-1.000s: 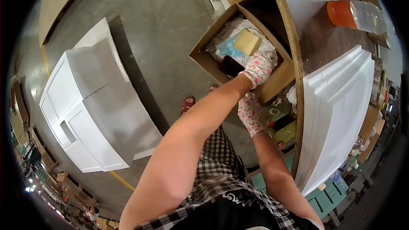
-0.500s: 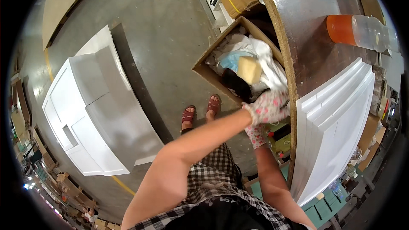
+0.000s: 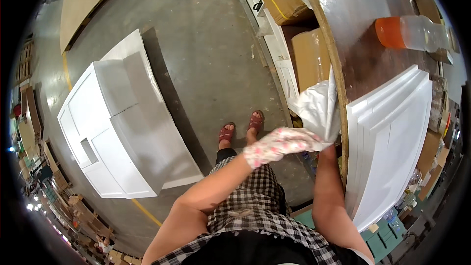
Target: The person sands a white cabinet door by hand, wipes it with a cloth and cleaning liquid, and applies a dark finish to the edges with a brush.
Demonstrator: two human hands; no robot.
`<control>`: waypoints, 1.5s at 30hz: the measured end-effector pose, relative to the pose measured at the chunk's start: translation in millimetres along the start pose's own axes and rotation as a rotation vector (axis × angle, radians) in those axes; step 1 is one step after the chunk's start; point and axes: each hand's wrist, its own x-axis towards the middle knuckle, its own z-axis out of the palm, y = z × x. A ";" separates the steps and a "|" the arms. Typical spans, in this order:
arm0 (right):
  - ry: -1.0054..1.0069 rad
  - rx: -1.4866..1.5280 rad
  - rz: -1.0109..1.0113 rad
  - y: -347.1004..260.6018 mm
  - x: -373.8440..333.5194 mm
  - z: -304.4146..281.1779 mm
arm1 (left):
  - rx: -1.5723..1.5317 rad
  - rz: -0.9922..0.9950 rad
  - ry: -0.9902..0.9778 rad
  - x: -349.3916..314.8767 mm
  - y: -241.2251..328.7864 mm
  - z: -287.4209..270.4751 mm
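Cloth: white crumpled cloth (image 3: 318, 110) hangs just off the near edge of the table (image 3: 363, 34), beside the stack of white panels
Left hand: left hand (image 3: 282, 145) in a flower-print glove reaches across the body and meets the lower end of the cloth; its grip is closed on the cloth
Right hand: the right forearm rises straight up to the cloth, but the hand itself is hidden behind the cloth and the left glove, so whether its grip is spread or closed cannot be told
Panels: white panels (image 3: 392, 137) lie stacked flat on the table, along its near edge
Bottle: clear plastic bottle (image 3: 409, 33) with orange liquid lies on its side farther in on the table
Floor: white cabinet (image 3: 117, 127) lies on the concrete floor, well apart from the table; feet in red sandals (image 3: 240, 127) stand between them
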 end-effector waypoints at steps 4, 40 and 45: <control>0.023 0.009 0.006 -6.2 9.9 1.2 | -0.133 0.208 0.044 -45.3 34.3 -1.1; 0.165 0.830 -0.545 -109.2 -194.8 -355.9 | 0.539 -0.234 0.081 1.3 60.6 227.8; 0.393 0.570 -0.644 -90.0 -170.2 -338.8 | 0.634 -0.351 -0.062 58.0 37.9 272.0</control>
